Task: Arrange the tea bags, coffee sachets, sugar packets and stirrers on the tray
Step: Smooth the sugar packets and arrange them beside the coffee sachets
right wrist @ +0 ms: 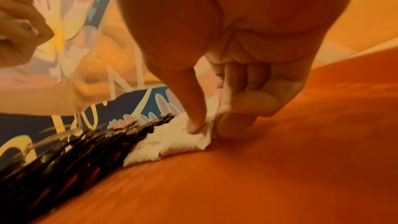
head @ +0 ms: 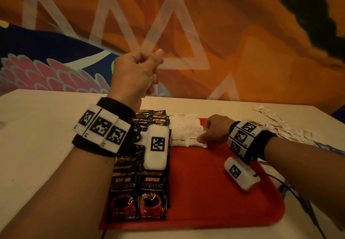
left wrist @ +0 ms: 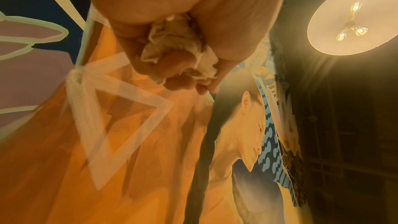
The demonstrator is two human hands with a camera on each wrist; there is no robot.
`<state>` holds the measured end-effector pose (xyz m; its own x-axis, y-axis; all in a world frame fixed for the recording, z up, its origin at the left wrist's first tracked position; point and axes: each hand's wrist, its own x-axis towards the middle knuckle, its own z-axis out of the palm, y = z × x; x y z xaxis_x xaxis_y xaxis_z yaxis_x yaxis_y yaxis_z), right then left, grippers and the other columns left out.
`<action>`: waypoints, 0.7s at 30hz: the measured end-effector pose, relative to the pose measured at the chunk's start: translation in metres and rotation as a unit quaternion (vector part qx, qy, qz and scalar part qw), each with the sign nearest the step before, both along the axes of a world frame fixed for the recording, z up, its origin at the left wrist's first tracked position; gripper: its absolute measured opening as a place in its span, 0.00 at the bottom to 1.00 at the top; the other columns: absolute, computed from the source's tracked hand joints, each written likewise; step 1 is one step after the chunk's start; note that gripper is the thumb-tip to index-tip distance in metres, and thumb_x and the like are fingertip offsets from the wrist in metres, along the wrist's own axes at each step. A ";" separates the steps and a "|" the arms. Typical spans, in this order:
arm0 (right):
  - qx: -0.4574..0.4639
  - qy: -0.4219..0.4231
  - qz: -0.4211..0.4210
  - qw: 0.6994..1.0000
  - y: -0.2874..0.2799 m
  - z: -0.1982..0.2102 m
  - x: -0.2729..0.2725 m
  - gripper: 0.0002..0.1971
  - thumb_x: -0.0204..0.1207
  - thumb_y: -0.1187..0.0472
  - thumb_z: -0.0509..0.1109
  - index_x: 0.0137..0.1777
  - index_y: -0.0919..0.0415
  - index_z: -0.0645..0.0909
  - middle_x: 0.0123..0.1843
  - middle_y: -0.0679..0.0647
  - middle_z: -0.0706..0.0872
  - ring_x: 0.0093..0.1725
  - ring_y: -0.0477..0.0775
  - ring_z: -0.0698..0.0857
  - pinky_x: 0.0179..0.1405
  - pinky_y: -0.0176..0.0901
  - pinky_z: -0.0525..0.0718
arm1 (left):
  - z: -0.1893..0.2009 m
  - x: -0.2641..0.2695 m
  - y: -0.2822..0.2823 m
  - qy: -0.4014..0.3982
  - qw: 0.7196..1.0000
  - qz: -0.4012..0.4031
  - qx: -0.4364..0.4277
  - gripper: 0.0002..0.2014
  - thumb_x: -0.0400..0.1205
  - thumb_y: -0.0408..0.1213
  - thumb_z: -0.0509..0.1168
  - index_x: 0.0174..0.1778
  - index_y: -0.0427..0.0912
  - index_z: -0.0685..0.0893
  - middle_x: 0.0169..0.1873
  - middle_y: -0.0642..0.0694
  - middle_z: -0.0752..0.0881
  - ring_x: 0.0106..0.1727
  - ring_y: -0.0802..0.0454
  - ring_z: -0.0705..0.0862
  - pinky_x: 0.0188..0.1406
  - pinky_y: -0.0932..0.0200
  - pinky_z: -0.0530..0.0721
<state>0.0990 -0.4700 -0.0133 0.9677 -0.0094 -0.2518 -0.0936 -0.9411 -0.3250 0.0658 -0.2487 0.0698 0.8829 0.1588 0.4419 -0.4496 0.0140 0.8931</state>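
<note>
A red tray [head: 205,192] lies on the pale table. Black coffee sachets [head: 138,194] overlap in two columns along its left side. White brown-sugar packets [head: 183,128] are stacked beside them at the tray's far end. My right hand [head: 212,130] pinches the front sugar packet [right wrist: 183,144] between thumb and curled fingers, low on the tray. My left hand [head: 136,72] is raised above the table's far edge, fist curled round a bunch of white packets [left wrist: 172,45]. Tea bags and stirrers cannot be made out.
A loose heap of white packets [head: 287,130] lies on the table right of the tray. A blue-edged item [head: 328,148] sits beside my right forearm. A painted wall [head: 242,33] rises just behind the table. Cables trail off the tray's right corner.
</note>
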 end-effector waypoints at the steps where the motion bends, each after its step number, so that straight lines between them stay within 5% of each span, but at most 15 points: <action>1: -0.019 -0.010 0.007 1.000 0.000 0.001 -0.001 0.18 0.68 0.45 0.82 0.46 0.55 0.80 0.46 0.53 0.88 0.45 0.52 0.84 0.41 0.44 0.80 | 0.000 0.000 0.000 0.002 1.000 0.001 0.002 0.10 0.83 0.46 0.71 0.40 0.45 0.87 0.28 0.49 0.79 0.31 0.50 0.79 0.18 0.62 0.72; 6: -0.020 -0.160 0.094 0.982 0.006 0.001 -0.011 0.14 0.68 0.53 0.82 0.42 0.52 0.77 0.41 0.47 0.83 0.43 0.52 0.82 0.38 0.44 0.82 | 0.000 0.000 0.001 0.009 1.000 0.006 0.002 0.09 0.83 0.46 0.71 0.40 0.46 0.87 0.31 0.49 0.80 0.33 0.50 0.80 0.19 0.62 0.73; 10: -0.036 -0.110 0.155 0.981 0.017 -0.001 -0.015 0.06 0.76 0.57 0.77 0.50 0.51 0.85 0.45 0.44 0.84 0.43 0.43 0.81 0.31 0.30 0.71 | 0.000 -0.002 -0.001 0.015 1.000 -0.003 0.005 0.10 0.83 0.46 0.71 0.39 0.46 0.87 0.31 0.49 0.80 0.32 0.51 0.80 0.18 0.62 0.72; 16: -0.013 -0.103 0.147 0.984 0.014 0.005 -0.009 0.07 0.73 0.55 0.79 0.50 0.50 0.87 0.49 0.45 0.89 0.49 0.46 0.86 0.47 0.40 0.84 | -0.001 -0.003 -0.002 0.028 1.000 -0.008 0.007 0.11 0.84 0.47 0.69 0.40 0.45 0.86 0.30 0.49 0.80 0.30 0.52 0.79 0.17 0.63 0.70; 21: 0.112 -0.215 0.145 0.959 0.015 0.033 -0.013 0.06 0.74 0.53 0.79 0.48 0.49 0.87 0.43 0.41 0.87 0.46 0.40 0.86 0.45 0.32 0.83 | -0.001 -0.005 -0.006 0.084 0.993 -0.079 -0.031 0.20 0.89 0.54 0.59 0.43 0.42 0.84 0.27 0.49 0.80 0.26 0.54 0.78 0.16 0.63 0.68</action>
